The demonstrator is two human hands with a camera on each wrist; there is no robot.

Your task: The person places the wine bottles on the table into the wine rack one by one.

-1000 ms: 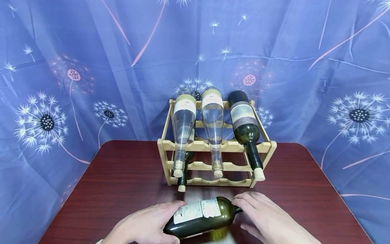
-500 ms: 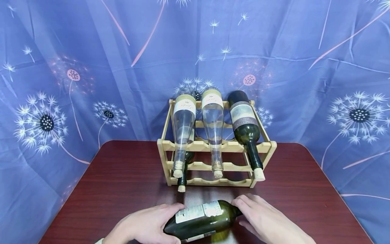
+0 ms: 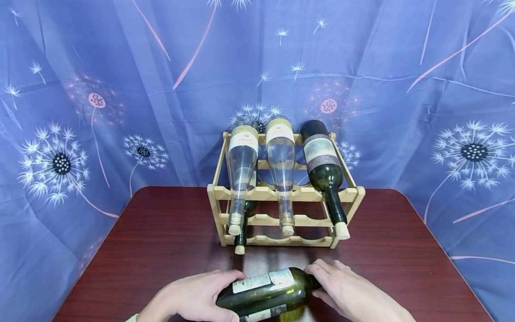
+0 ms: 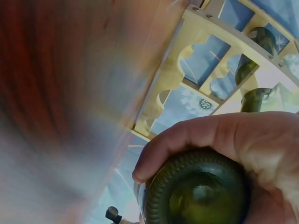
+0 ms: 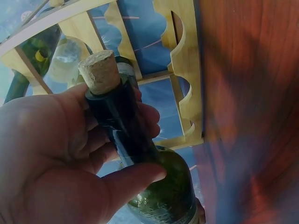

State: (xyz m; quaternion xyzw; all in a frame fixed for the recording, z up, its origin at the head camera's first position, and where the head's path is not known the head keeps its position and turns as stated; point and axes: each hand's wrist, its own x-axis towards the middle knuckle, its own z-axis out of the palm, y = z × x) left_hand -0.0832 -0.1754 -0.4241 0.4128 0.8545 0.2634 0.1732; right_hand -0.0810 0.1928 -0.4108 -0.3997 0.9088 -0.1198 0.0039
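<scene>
A dark green wine bottle [image 3: 277, 293] lies sideways between the hands in the head view, its neck toward the right. My left hand [image 3: 197, 295] grips it round the base; in the left wrist view the ridged bottle bottom [image 4: 198, 191] shows under curled fingers. The right hand [image 3: 342, 286] holds the neck, with fingers behind it and the thumb along the shoulder. In the right wrist view a cork [image 5: 100, 72] sticks out of the bottle's mouth. Two paper labels show on the bottle's body in the head view.
A wooden wine rack [image 3: 289, 194] stands behind the hands on the reddish-brown table [image 3: 161, 232]. Its top tier carries two clear bottles [image 3: 280, 156] and a dark bottle [image 3: 323, 156], corks forward. Another dark bottle [image 3: 240, 237] lies lower at the left. A blue curtain [image 3: 181, 89] hangs behind.
The bottle has rolled about its long axis between the hands, so the upper label turned away and a lower label came into view. It also sits slightly nearer the front edge.
</scene>
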